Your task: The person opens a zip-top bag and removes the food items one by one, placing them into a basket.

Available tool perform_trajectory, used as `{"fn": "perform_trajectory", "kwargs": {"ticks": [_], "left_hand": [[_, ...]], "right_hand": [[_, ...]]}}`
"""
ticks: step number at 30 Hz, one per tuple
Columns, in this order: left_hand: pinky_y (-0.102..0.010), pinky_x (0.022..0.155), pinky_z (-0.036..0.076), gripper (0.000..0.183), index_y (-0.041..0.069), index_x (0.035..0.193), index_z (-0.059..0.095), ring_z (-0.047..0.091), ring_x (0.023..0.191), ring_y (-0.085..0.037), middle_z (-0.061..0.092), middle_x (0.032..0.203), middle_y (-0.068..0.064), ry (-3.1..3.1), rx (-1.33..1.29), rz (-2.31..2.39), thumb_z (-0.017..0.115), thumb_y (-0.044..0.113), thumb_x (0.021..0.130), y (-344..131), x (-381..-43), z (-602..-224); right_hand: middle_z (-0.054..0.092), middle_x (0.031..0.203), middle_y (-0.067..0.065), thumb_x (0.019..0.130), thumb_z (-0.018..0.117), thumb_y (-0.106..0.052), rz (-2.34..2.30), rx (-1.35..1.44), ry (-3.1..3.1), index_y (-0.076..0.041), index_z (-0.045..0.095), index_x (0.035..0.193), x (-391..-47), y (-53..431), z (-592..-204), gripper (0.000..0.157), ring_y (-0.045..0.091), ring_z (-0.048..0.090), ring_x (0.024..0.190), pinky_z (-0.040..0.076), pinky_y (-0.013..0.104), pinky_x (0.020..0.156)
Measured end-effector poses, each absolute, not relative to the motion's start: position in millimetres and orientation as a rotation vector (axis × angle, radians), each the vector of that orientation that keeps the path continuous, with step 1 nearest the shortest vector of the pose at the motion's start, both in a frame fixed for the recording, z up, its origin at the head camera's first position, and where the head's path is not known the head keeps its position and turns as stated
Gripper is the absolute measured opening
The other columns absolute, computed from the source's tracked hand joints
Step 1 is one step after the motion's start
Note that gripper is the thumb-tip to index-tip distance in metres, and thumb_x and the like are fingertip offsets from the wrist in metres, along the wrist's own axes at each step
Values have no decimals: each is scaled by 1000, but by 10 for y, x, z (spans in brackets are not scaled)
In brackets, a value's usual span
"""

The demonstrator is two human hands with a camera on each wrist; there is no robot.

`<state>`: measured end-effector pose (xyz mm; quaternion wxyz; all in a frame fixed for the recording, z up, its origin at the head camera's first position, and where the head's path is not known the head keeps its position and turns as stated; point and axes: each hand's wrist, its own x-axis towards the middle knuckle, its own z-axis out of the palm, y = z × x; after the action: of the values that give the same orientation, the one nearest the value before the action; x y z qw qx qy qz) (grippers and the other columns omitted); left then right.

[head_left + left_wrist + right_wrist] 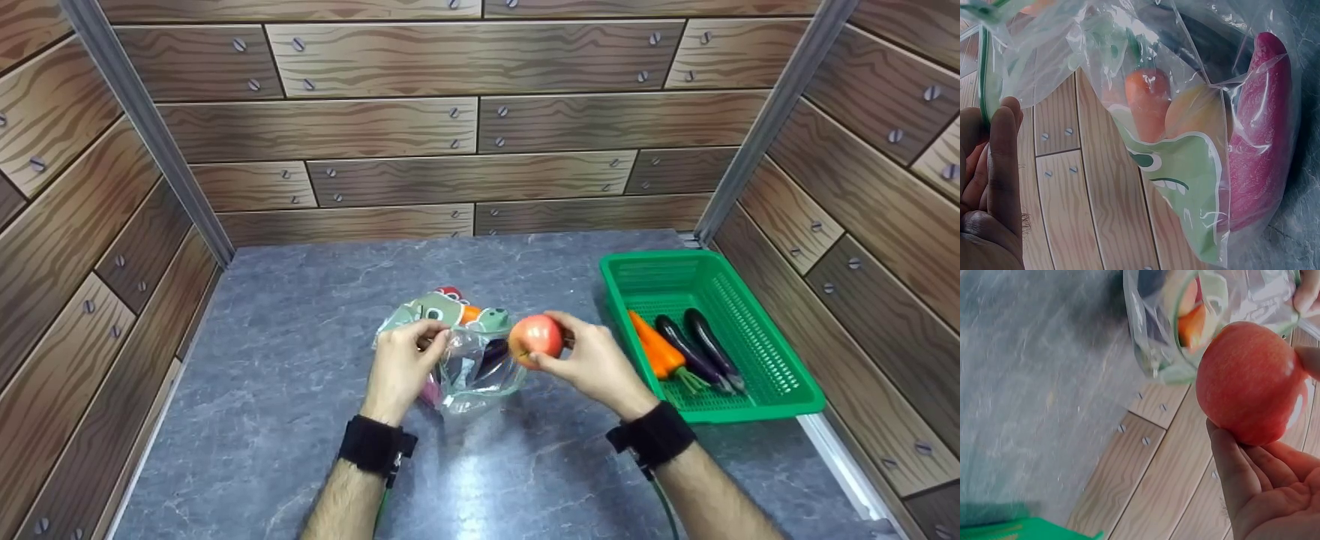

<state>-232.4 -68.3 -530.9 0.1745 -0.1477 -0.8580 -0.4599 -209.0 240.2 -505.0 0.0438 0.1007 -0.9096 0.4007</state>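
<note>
A red apple [535, 341] is held between the thumb and fingers of my right hand [598, 365], at the right side of a clear plastic zip bag [465, 401]. My left hand [403, 369] pinches the bag's rim at its left. The bag's mouth gapes upward, and green cartoon prints mark its side. Through the film in the left wrist view show a carrot [1147, 104], a yellowish round fruit [1193, 112], a dark eggplant and a long magenta sweet potato [1261, 135]. From the right wrist view, the apple [1252, 382] hides part of the bag's opening.
On the right of the grey marbled table [285, 322] stands a green plastic basket [806, 401]. It holds an orange carrot [656, 349] and two dark eggplants [709, 345]. Wood-patterned walls [480, 60] enclose the table at the back and both sides.
</note>
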Motion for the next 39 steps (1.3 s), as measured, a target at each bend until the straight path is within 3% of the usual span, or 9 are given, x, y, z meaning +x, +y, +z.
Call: {"fn": "perform_trajectory", "kwargs": {"ticks": [25, 28, 31, 35, 39], "left_hand": [[-23, 74, 68, 9, 5, 112, 90, 81, 83, -15, 90, 98, -8, -2435, -414, -1309, 84, 6, 106, -686, -2327, -5297], [-23, 73, 68, 8, 5, 112, 90, 81, 82, -15, 90, 98, -8, -2434, -415, -1305, 85, 7, 106, -690, -2328, -5297], [-23, 73, 68, 8, 5, 112, 90, 81, 82, -16, 90, 97, -8, -2429, -417, -1301, 85, 7, 106, -693, -2333, -5298], [-24, 74, 68, 8, 5, 111, 90, 82, 82, -16, 90, 97, -8, -2418, -424, -1300, 85, 7, 106, -693, -2334, -5300], [-24, 74, 69, 8, 4, 111, 90, 82, 82, -16, 90, 97, -8, -2414, -433, -1295, 84, 6, 106, -689, -2331, -5300]], "right_hand": [[78, 148, 33, 103, 93, -21, 1136, 106, -2706, 7, 61, 163, -2039, 3157, -4728, 74, 46, 80, 137, 68, 61, 115], [79, 148, 31, 103, 92, -23, 1105, 71, -2708, 5, 61, 164, -2016, 3251, -4713, 74, 44, 80, 137, 70, 53, 111], [78, 149, 30, 104, 92, -27, 1105, 42, -2714, 5, 60, 165, -1992, 3348, -4694, 76, 43, 81, 136, 68, 31, 104], [76, 152, 32, 106, 91, -33, 1135, 12, -2722, 5, 58, 167, -1963, 3475, -4668, 79, 44, 81, 135, 55, 5, 93], [75, 153, 33, 106, 91, -36, 1110, -27, -2733, 6, 57, 168, -1938, 3610, -4668, 81, 45, 81, 133, 50, 0, 87]]}}
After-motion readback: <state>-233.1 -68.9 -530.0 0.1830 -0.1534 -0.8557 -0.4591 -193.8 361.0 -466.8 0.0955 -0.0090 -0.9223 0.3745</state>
